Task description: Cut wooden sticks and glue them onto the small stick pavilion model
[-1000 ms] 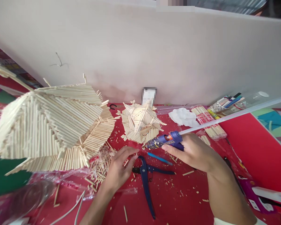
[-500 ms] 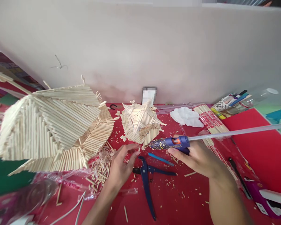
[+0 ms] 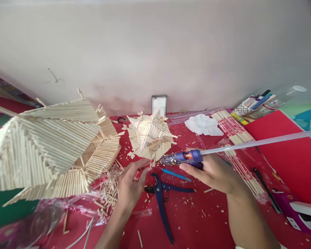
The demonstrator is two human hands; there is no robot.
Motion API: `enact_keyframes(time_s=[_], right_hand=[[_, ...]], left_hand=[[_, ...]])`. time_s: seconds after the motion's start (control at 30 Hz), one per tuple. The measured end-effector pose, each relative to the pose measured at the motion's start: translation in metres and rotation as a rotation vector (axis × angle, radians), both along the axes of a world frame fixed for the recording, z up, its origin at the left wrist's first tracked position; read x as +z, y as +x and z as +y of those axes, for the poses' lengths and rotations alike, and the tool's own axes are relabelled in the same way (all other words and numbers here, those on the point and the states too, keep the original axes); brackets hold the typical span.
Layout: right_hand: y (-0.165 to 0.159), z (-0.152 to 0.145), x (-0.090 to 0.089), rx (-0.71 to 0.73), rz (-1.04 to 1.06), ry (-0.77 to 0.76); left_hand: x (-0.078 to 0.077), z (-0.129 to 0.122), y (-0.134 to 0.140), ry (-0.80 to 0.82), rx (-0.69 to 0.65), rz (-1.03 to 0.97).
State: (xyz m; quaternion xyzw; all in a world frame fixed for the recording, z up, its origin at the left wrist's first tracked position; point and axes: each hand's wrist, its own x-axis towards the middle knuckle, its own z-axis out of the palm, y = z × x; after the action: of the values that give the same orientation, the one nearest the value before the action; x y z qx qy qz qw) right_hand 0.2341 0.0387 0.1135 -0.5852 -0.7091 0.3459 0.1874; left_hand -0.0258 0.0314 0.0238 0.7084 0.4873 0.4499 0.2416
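Note:
My right hand (image 3: 209, 170) is wrapped round a blue hot glue gun (image 3: 182, 158), with a long clear glue stick (image 3: 248, 144) sticking out of its back. The gun's nozzle points left at the near corner of a small roof-shaped model (image 3: 151, 135) made of wooden sticks. Just left of the nozzle, my left hand (image 3: 133, 180) pinches a short piece of wooden stick (image 3: 152, 164) between thumb and forefinger, close to that corner. Blue cutters (image 3: 159, 193) lie below the hands on the red tabletop, beside a blue pen-like stick (image 3: 176, 175).
A larger stick-built roof model (image 3: 49, 138) fills the left side. Cut stick pieces (image 3: 107, 195) are heaped near it. At the right lie crumpled white tissue (image 3: 203, 125), packs of wooden sticks (image 3: 234, 129) and a red sheet (image 3: 274, 138). A phone (image 3: 159, 104) leans on the wall.
The view has shifted a little, so most things sit slightly further left. The glue gun's nozzle and the pinched stick piece stay close together at the small model's near corner.

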Motion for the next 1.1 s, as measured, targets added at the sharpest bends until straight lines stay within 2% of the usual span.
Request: enact_keyframes(time_s=[0.17, 0.4, 1.1], right_hand=[[0.0014, -0.0004, -0.0032, 0.007, 0.011, 0.014], [0.0019, 0.0012, -0.0032, 0.033, 0.022, 0.025], [0.0035, 0.0019, -0.0035, 0.037, -0.010, 0.017]], left_hand=[[-0.0013, -0.0006, -0.0010, 0.044, -0.006, 0.035], [-0.0056, -0.0009, -0.0011, 0.010, 0.011, 0.026], [-0.0018, -0.0002, 0.0000, 0.088, -0.019, 0.066]])
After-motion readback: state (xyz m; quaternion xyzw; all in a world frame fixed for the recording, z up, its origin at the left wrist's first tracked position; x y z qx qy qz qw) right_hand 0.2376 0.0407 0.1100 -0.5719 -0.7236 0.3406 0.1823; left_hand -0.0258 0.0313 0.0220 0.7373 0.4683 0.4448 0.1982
